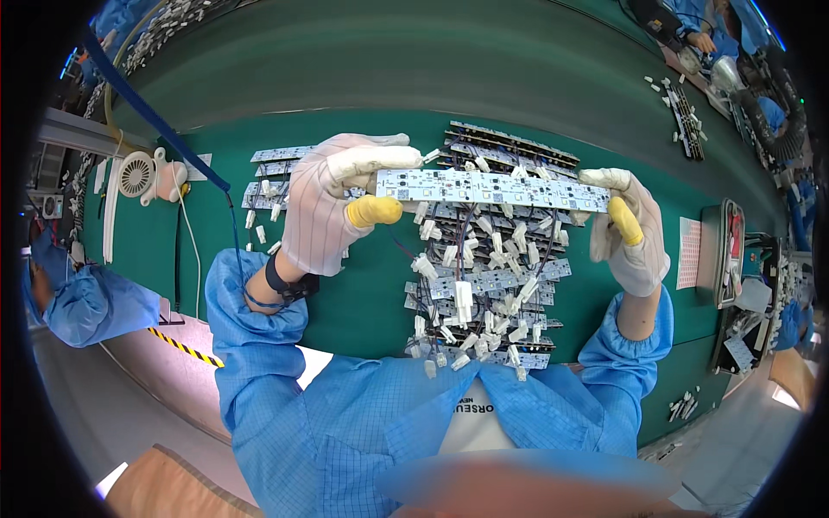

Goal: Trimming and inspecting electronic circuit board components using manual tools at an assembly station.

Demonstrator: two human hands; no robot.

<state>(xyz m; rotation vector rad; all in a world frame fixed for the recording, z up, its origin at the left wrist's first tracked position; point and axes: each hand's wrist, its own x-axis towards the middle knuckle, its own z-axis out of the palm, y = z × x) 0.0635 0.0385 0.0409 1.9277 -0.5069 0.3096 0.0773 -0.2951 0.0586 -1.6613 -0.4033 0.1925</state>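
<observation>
My left hand (332, 203) pinches the left end of the white LED strip board (492, 189), fingers clamped; my right hand (629, 231) clamps the other end — board held level above the pile of wired boards (479, 285) on the green desk (363, 285). Looks light, thin, bendy, fragile; I'd grip the edges. Underside hidden; connectors hard to make out.

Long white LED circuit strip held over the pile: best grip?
Judging by the pose, by its two short ends, from either side: the long white LED circuit strip lies level, left hand and right hand pinching only the ends, clear of the components.
</observation>
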